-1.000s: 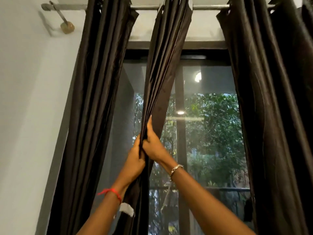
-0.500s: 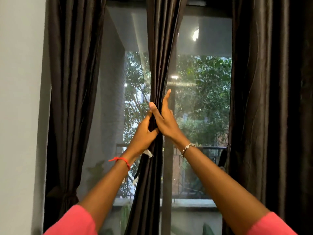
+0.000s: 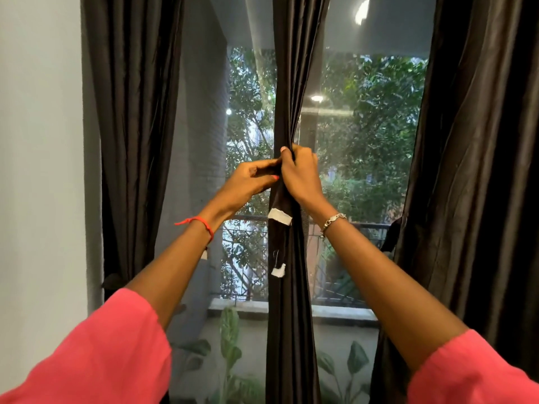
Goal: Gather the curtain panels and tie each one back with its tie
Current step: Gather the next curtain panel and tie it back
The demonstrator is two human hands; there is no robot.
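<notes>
A dark brown middle curtain panel (image 3: 294,83) hangs bunched into a narrow column in front of the window. My right hand (image 3: 300,176) is wrapped around it at its gathered waist. My left hand (image 3: 250,179) meets it from the left, fingers pinching the dark tie (image 3: 278,240) at the same spot. Two ends of the tie with white patches dangle just below my hands. A left curtain panel (image 3: 137,126) hangs by the wall, cinched low by its own tie (image 3: 112,281). The right curtain panel (image 3: 478,170) hangs loose.
A white wall (image 3: 38,170) is on the left. Behind the panels is a glass window (image 3: 364,141) with trees, a balcony railing and potted leaves outside. A dark tie end (image 3: 392,234) pokes out at the right panel's edge.
The view has dropped from the curtain rod to the window's middle. Both hands slid down the middle panel, and my right hand's fingers closed around it; the tie's ends now hang in view.
</notes>
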